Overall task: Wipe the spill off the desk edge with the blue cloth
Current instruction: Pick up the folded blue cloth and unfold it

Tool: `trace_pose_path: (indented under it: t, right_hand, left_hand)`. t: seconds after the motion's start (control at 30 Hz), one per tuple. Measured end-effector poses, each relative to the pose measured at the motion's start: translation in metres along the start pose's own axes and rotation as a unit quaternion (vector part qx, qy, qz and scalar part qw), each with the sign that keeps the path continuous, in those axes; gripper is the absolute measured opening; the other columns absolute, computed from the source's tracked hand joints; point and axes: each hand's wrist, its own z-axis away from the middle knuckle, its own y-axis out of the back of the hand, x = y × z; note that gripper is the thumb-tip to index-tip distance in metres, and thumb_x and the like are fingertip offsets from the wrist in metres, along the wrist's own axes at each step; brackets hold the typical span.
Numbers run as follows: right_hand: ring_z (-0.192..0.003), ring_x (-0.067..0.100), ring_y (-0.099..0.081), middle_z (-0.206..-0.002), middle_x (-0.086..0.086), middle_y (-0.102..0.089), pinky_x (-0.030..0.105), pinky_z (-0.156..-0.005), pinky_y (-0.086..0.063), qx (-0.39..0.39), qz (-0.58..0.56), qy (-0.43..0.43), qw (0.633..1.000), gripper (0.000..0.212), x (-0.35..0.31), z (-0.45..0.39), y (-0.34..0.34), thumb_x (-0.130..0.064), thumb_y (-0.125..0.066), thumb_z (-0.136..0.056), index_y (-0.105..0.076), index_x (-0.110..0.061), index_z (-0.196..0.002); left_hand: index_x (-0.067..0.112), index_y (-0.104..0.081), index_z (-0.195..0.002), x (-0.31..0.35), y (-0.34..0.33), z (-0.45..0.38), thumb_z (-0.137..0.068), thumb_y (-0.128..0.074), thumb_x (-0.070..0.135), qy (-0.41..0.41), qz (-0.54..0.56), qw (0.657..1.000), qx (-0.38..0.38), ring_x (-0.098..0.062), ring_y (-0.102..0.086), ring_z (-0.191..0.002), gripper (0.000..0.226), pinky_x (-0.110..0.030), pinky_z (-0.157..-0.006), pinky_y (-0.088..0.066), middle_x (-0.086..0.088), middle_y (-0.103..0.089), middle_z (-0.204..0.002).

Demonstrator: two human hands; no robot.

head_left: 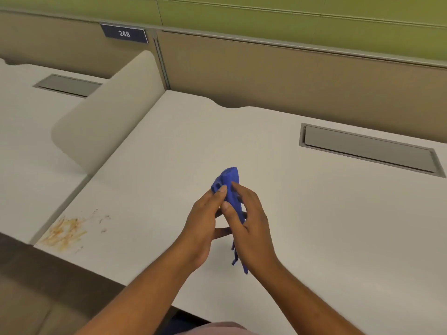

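Observation:
A blue cloth (229, 182) is bunched upright between both my hands, above the middle of the white desk (314, 226). My left hand (205, 226) pinches its left side with thumb and fingers. My right hand (251, 226) wraps it from the right, and a strip of cloth hangs below that palm. An orange-brown smeared spill (64, 232) lies at the desk's front left corner, well to the left of my hands. Small dark specks sit just right of the smear.
A beige rounded divider panel (108, 112) stands between this desk and the neighbouring desk (24, 131) on the left. A grey cable hatch (367, 148) is set into the desk at the back right. Tan partition walls with a sign reading 248 (124, 33) close the back.

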Motion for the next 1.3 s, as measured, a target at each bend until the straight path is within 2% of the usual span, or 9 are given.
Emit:
trace_pose_path:
  t: [0.27,0.4,0.5,0.57,0.67,0.83,1.0,1.17,1.3]
  right_hand:
    - [-0.129,0.002,-0.058,-0.133,-0.026,-0.059,0.015,-0.097,-0.051,-0.057,0.029,0.018,0.998,0.039,-0.011,-0.009,-0.041,-0.042,-0.063,-0.102,-0.061,-0.040,-0.141]
    - [-0.113,0.001,-0.067,-0.120,-0.029,-0.067,0.022,-0.086,-0.059,-0.079,0.034,-0.006,0.996,0.026,-0.021,-0.029,-0.080,-0.036,-0.068,-0.101,-0.066,-0.049,-0.124]
    - [-0.107,0.008,-0.073,-0.115,-0.019,-0.076,0.035,-0.088,-0.063,-0.092,0.023,-0.045,0.994,0.018,-0.029,-0.048,-0.119,-0.033,-0.070,-0.100,-0.074,-0.038,-0.118]
    - [-0.102,0.011,-0.074,-0.108,-0.014,-0.080,0.029,-0.087,-0.061,-0.103,0.015,-0.049,0.993,0.015,-0.034,-0.058,-0.145,-0.028,-0.066,-0.103,-0.077,-0.032,-0.113]
    - [-0.095,0.010,-0.074,-0.102,-0.013,-0.079,0.022,-0.081,-0.058,-0.089,0.018,-0.060,0.994,0.018,-0.039,-0.073,-0.180,-0.021,-0.059,-0.107,-0.075,-0.029,-0.109]
    - [-0.095,0.010,-0.072,-0.103,-0.013,-0.075,0.031,-0.085,-0.059,-0.017,-0.012,-0.108,0.994,0.019,-0.034,-0.088,-0.217,-0.020,-0.051,-0.110,-0.068,-0.027,-0.109]
    - [-0.105,0.008,-0.075,-0.118,-0.011,-0.077,0.032,-0.090,-0.063,-0.041,-0.032,-0.143,0.988,0.021,-0.038,-0.102,-0.230,-0.035,-0.063,-0.104,-0.065,-0.033,-0.125]
    - [-0.106,0.033,-0.075,-0.108,0.010,-0.080,0.053,-0.095,-0.061,-0.050,-0.041,-0.177,0.982,0.016,-0.041,-0.131,-0.224,-0.017,-0.061,-0.104,-0.073,-0.016,-0.115]
    - [-0.101,0.029,-0.075,-0.102,0.006,-0.079,0.055,-0.099,-0.058,-0.023,-0.015,-0.156,0.987,0.016,-0.042,-0.163,-0.220,-0.013,-0.061,-0.102,-0.073,-0.014,-0.113]
  left_hand:
    - [0.033,-0.068,-0.132,0.000,0.051,0.008,-0.111,-0.042,0.040,-0.027,-0.006,0.997,0.065,-0.006,-0.078,-0.097,0.033,-0.029,-0.077,-0.065,0.006,-0.082,-0.111]
    - [0.022,-0.067,-0.132,0.005,0.096,0.001,-0.108,-0.052,0.044,-0.005,0.013,0.995,0.095,-0.017,-0.079,-0.106,0.035,-0.038,-0.088,-0.063,-0.002,-0.080,-0.119]
    - [0.025,-0.072,-0.128,0.011,0.142,-0.007,-0.109,-0.049,0.045,0.007,0.012,0.995,0.098,-0.015,-0.079,-0.104,0.035,-0.033,-0.086,-0.063,0.000,-0.082,-0.115]
    - [0.028,-0.074,-0.125,0.015,0.174,-0.012,-0.110,-0.046,0.044,0.011,0.017,0.993,0.118,-0.011,-0.078,-0.100,0.035,-0.027,-0.079,-0.063,0.003,-0.082,-0.111]
    - [0.025,-0.074,-0.124,0.022,0.218,-0.023,-0.110,-0.046,0.040,0.030,0.028,0.988,0.152,-0.013,-0.078,-0.095,0.034,-0.022,-0.069,-0.061,-0.001,-0.082,-0.109]
    - [0.017,-0.069,-0.129,0.034,0.271,-0.045,-0.109,-0.051,0.035,0.063,0.044,0.979,0.187,-0.034,-0.074,-0.108,0.032,-0.035,-0.077,-0.062,-0.014,-0.078,-0.117]
    - [0.017,-0.073,-0.124,0.047,0.305,-0.062,-0.108,-0.056,0.027,0.069,0.027,0.988,0.136,-0.032,-0.076,-0.103,0.025,-0.037,-0.080,-0.062,-0.012,-0.080,-0.113]
    - [0.015,-0.075,-0.116,0.069,0.345,-0.084,-0.102,-0.060,0.009,0.068,-0.006,0.995,0.076,-0.020,-0.076,-0.091,0.022,-0.035,-0.080,-0.062,-0.004,-0.082,-0.102]
    - [0.014,-0.075,-0.118,0.093,0.369,-0.101,-0.098,-0.062,0.000,0.036,-0.034,0.995,0.089,-0.021,-0.075,-0.098,0.027,-0.039,-0.088,-0.062,-0.009,-0.079,-0.113]
